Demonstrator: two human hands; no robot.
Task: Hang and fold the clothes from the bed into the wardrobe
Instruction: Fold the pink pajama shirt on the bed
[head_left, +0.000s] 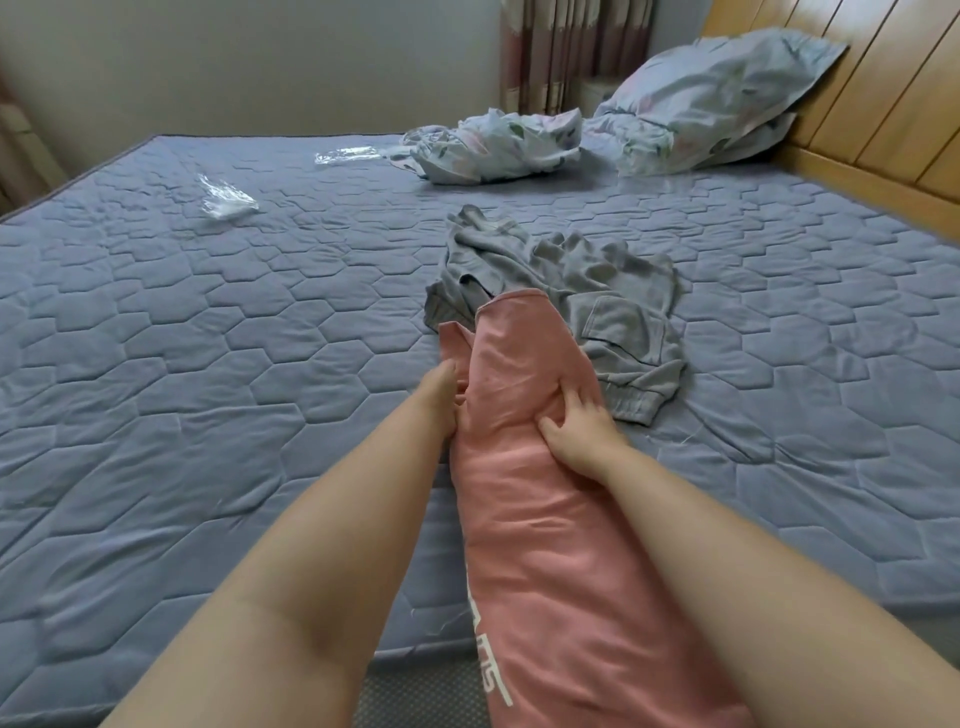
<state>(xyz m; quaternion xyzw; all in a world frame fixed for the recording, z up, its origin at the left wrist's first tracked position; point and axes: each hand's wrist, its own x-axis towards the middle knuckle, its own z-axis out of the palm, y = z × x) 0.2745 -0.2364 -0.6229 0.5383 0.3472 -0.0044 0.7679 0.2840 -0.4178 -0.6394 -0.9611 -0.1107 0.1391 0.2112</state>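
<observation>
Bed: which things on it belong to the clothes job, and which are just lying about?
Job: pink garment, gripped by the left hand and right hand; grey garment, partly under it.
Lying about: pillows; crumpled floral sheet; clear plastic wrappers.

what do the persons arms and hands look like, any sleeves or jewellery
Both arms are bare as far up as the frame shows: no sleeves and no gloves. No watch, bracelet or ring shows on the left hand or the right hand. The left hand's fingers are partly hidden in the pink garment, so a ring there cannot be ruled out.
</observation>
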